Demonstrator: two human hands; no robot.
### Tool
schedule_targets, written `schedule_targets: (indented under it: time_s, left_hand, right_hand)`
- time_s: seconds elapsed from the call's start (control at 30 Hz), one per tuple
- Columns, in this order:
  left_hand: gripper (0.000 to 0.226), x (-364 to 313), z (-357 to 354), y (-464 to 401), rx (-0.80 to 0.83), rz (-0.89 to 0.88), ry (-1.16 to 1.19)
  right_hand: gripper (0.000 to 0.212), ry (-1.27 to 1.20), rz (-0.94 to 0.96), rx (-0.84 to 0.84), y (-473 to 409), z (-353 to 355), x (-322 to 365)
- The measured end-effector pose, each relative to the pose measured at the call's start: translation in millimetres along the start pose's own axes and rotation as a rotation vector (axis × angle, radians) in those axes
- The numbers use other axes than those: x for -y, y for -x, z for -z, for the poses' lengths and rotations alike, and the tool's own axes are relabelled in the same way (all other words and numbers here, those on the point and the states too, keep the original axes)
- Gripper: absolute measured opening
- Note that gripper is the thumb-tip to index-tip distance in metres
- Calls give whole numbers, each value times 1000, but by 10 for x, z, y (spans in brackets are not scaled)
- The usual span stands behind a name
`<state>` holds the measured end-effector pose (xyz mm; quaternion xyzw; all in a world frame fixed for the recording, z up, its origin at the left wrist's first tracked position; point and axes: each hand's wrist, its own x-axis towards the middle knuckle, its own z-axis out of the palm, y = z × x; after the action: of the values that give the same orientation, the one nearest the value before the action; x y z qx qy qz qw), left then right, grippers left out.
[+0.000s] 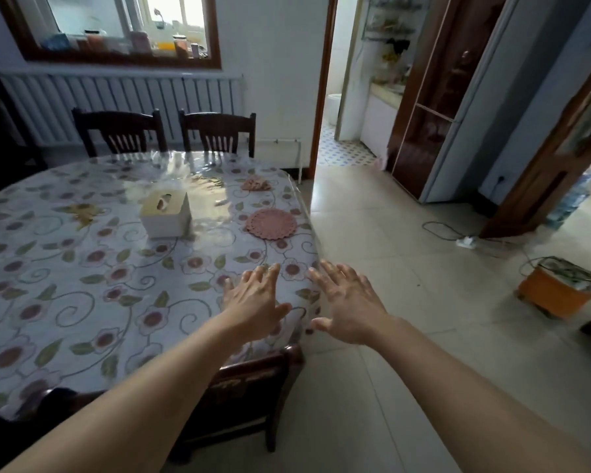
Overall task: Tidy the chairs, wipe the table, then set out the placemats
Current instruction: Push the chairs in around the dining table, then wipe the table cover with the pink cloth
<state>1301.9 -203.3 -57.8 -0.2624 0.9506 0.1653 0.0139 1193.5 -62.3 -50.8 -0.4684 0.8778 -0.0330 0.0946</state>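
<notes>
A round table (82, 268) under a floral cloth with a clear plastic cover fills the left half of the head view. My left hand (253, 302) hovers with fingers spread over its right edge, holding nothing. My right hand (347, 302) is spread just past the rim, also holding nothing. A round pink placemat (271, 224) lies near the right edge. A crumpled pink cloth (256, 183) lies farther back. Two dark wooden chairs (120, 131) (219, 131) stand tucked in at the far side. Another dark chair (249, 387) sits under the near edge, below my hands.
A cream tissue box (166, 213) stands mid-table. A radiator (116, 97) runs under the window. On the tiled floor to the right are a power strip with cable (466, 241) and an orange stool (560, 291). A doorway (352, 80) opens behind the table.
</notes>
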Motion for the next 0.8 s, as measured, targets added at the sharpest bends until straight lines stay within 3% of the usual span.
schedule_targets:
  time_s: [0.3,0.8]
  left_hand:
    - [78,-819,-87,-896,42,153,27]
    - [78,-610,300,-3447,-41,298,5]
  right_hand:
    - [88,-33,90,67,-679,322,-1209]
    - [89,13,210,72,-3086,826,-2095]
